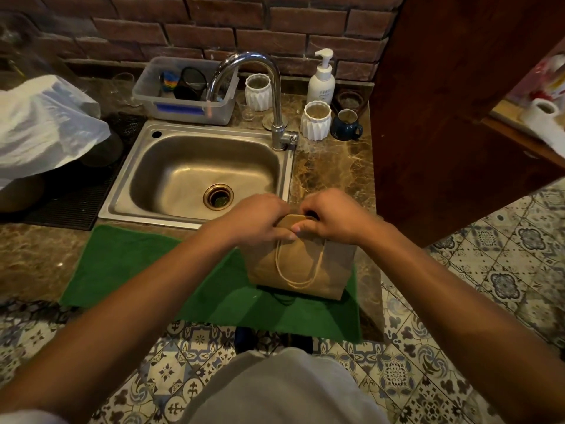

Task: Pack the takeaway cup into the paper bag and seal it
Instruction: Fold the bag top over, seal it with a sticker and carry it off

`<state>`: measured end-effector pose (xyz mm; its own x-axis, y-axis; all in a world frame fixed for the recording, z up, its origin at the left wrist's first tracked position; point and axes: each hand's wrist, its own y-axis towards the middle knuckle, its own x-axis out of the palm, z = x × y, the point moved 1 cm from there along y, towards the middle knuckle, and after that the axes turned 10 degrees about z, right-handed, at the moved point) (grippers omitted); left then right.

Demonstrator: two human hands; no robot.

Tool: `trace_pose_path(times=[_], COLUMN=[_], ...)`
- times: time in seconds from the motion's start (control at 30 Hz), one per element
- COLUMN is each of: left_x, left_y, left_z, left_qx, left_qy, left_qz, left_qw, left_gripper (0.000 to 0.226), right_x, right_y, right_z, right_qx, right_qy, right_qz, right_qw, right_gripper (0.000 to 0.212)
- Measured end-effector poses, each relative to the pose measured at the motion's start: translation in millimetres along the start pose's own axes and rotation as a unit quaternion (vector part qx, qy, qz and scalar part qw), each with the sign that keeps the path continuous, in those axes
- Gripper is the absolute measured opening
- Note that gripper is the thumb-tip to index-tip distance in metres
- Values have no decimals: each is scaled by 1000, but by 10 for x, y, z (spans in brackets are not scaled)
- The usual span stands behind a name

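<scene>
Here the paper bag stands upright on the green towel, its top edge pinched from either side — left hand and right hand equally near; the cup is unseen.

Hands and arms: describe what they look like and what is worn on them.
Two bare human hands, left hand and right hand, with bare forearms. No gloves, rings, watch or bracelets are visible. No sleeve reaches the forearms; only a pale edge of cloth shows at the bottom left corner.
</scene>
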<state>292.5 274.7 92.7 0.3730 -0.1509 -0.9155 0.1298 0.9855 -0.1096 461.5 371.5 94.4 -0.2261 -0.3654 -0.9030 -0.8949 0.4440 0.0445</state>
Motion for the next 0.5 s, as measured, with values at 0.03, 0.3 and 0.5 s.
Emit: trace_pose_path(times=[0.03,0.3,0.5], left_x=[10,59,20], left_y=[43,78,75], left_z=[43,9,21], left_qx=[0,-24,6], left_qy=[0,-77,-119], left_qz=[14,9,16], left_qw=[1000,997,993], left_gripper=[25,24,23], right_x=[-17,28,7], right_y=[3,-54,-94], right_z=[-10,142,139], right_qx=[-3,57,55], right_qy=[-9,-44,-11], right_qz=[1,-42,-56], right_qw=[1000,996,997], right_gripper=[29,28,23])
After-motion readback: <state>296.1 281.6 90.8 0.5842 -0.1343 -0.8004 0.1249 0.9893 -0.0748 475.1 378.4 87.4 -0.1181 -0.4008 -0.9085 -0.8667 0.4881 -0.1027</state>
